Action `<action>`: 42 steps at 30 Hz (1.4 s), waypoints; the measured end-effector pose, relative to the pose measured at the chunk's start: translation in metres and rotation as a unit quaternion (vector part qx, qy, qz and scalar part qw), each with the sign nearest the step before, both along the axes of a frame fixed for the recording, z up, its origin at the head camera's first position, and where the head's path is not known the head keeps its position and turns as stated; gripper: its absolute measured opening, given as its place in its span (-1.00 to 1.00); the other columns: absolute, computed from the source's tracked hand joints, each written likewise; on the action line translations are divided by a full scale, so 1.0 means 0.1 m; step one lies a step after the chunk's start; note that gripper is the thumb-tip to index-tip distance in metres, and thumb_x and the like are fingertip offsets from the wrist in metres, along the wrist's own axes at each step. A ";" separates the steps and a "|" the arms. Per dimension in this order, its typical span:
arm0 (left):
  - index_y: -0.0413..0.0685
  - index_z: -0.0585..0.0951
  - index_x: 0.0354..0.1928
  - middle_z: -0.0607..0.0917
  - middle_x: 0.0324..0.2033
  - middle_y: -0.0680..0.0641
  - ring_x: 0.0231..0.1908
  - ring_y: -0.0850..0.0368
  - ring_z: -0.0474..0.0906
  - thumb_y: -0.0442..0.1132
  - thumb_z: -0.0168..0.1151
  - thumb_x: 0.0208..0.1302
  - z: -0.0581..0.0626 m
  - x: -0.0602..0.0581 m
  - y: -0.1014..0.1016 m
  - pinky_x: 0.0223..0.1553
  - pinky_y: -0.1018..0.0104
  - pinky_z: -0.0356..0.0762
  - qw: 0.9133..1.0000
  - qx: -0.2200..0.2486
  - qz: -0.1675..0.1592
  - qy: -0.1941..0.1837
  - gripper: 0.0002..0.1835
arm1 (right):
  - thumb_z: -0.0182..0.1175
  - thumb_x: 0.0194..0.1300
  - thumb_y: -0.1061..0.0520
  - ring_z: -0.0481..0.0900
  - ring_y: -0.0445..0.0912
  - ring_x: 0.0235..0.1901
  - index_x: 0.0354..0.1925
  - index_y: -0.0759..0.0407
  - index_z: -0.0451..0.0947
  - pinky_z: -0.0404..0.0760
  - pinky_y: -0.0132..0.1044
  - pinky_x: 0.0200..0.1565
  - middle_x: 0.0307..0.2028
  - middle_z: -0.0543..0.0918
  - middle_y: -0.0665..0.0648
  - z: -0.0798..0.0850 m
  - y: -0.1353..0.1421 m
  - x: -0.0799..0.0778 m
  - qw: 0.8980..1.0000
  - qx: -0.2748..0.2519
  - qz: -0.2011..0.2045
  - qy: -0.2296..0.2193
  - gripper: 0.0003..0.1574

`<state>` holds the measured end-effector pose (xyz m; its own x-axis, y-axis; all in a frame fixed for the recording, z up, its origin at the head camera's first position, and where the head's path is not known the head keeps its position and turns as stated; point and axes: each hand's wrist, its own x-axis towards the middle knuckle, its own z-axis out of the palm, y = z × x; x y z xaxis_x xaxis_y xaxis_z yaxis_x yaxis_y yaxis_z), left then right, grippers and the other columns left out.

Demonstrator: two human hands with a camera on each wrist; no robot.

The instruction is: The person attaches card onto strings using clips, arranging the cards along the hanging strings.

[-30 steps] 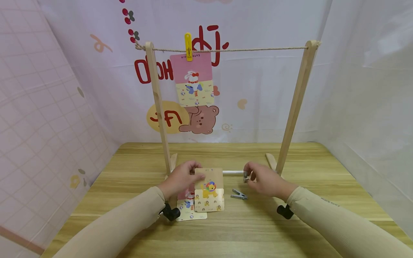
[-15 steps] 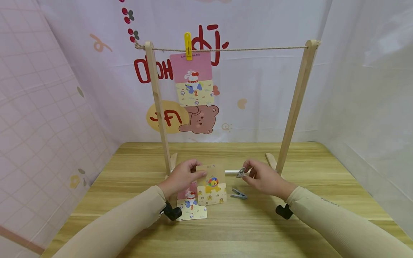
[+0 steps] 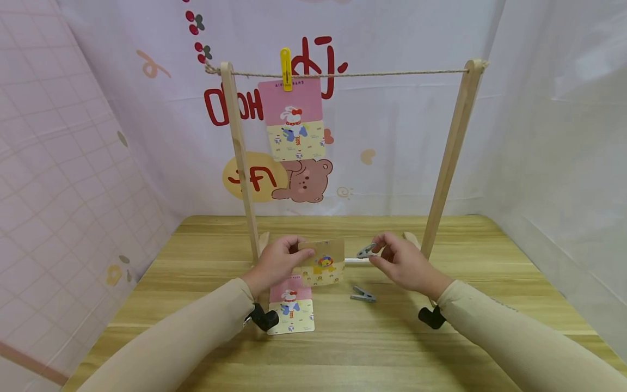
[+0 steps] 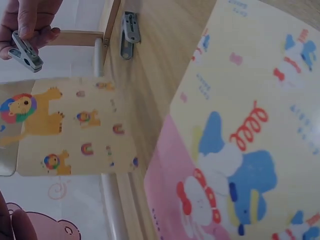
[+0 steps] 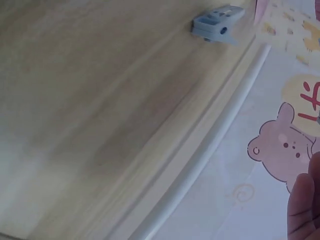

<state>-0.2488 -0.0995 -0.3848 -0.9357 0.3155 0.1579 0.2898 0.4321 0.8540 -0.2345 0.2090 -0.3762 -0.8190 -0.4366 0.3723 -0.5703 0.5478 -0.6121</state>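
My left hand (image 3: 280, 262) pinches a lion-patterned card (image 3: 323, 264) by its upper left edge, lifted and tilted above the table. Thumb and fingers of my right hand (image 3: 407, 265) pinch a grey clothespin (image 3: 366, 251) just right of that card. Another grey clothespin (image 3: 363, 294) lies on the table below, seen also in the right wrist view as a clothespin (image 5: 218, 25). Partly below the left hand, a pink and cream rabbit card (image 3: 291, 313) lies flat. A similar rabbit card (image 3: 294, 120) hangs from the rope (image 3: 392, 73) by a yellow clothespin (image 3: 286, 69).
Two wooden posts, left (image 3: 240, 152) and right (image 3: 450, 158), hold the rope over the wooden table (image 3: 352, 348). A pale rod (image 3: 356, 262) runs low between them. Behind hangs a printed white cloth (image 3: 392, 179) with a bear picture.
My left hand has raised the lion card off the rabbit card and tilted it back. My right hand has lifted its clothespin slightly, turning it toward the card.
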 end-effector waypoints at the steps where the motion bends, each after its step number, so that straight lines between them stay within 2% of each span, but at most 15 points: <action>1: 0.29 0.60 -0.29 0.56 -0.47 0.03 -0.45 0.12 0.42 0.20 0.21 0.12 0.01 -0.01 0.00 -0.46 0.29 0.42 1.000 0.001 0.003 0.006 -0.75 | 0.22 0.23 0.12 0.49 -0.20 -0.59 -0.15 0.06 0.41 0.46 -0.38 -0.60 -0.35 0.55 -0.08 0.01 0.00 0.00 1.000 -0.004 -0.001 0.005 -0.77; 7: 0.29 0.59 -0.37 0.53 -0.53 0.05 -0.50 0.13 0.40 0.16 0.21 0.14 0.10 -0.06 0.00 -0.50 0.29 0.39 0.998 -0.004 0.011 0.055 -0.80 | 0.22 0.23 0.11 0.50 -0.19 -0.61 -0.16 0.08 0.41 0.45 -0.38 -0.61 -0.38 0.59 -0.09 0.05 0.01 -0.04 0.999 -0.022 0.005 0.027 -0.76; 19: 0.26 0.57 -0.43 0.49 -0.48 0.05 -0.50 0.10 0.38 0.20 0.21 0.13 0.29 -0.10 0.05 -0.52 0.27 0.35 0.996 -0.010 0.041 0.077 -0.76 | 0.21 0.24 0.09 0.50 -0.19 -0.57 -0.14 0.03 0.41 0.48 -0.36 -0.57 -0.30 0.56 -0.04 0.23 -0.02 -0.06 0.998 -0.036 -0.012 0.047 -0.77; 24: 0.26 0.57 -0.43 0.49 -0.46 0.08 -0.47 0.13 0.39 0.13 0.21 0.17 0.36 -0.13 0.09 -0.48 0.26 0.38 0.994 -0.023 0.042 0.101 -0.82 | 0.19 0.26 0.07 0.51 -0.20 -0.55 -0.15 0.03 0.40 0.50 -0.36 -0.54 -0.29 0.56 -0.06 0.33 -0.03 -0.05 0.997 -0.036 -0.022 0.058 -0.78; 31: 0.29 0.62 -0.29 0.54 -0.37 0.12 -0.39 0.15 0.44 0.06 0.19 0.22 0.43 -0.17 0.13 -0.37 0.25 0.45 0.993 -0.018 0.031 0.117 -0.88 | 0.18 0.26 0.08 0.52 -0.20 -0.54 -0.16 0.07 0.40 0.51 -0.35 -0.53 -0.29 0.56 -0.06 0.41 -0.02 -0.05 0.996 -0.040 -0.023 0.075 -0.79; 38: 0.28 0.64 -0.27 0.55 -0.44 0.10 -0.44 0.15 0.42 0.03 0.17 0.25 0.52 -0.22 0.15 -0.42 0.27 0.43 0.989 -0.024 0.030 0.140 -0.88 | 0.20 0.24 0.12 0.53 -0.17 -0.53 -0.19 0.09 0.39 0.51 -0.35 -0.53 -0.32 0.55 -0.04 0.46 -0.02 -0.05 0.995 -0.061 -0.026 0.079 -0.80; 42: 0.27 0.63 -0.30 0.51 -0.41 0.12 -0.41 0.16 0.41 0.04 0.16 0.25 0.57 -0.23 0.17 -0.41 0.27 0.43 0.987 -0.028 0.031 0.154 -0.88 | 0.19 0.25 0.11 0.54 -0.19 -0.52 -0.18 0.11 0.39 0.51 -0.35 -0.52 -0.31 0.55 -0.07 0.50 -0.03 -0.04 0.993 -0.062 -0.031 0.091 -0.79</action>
<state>-0.2721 -0.0829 -0.3274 -0.8640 0.2750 0.4218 0.5032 0.5015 0.7038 -0.2384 0.2064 -0.3258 -0.7574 -0.3289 0.5641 -0.6448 0.5131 -0.5666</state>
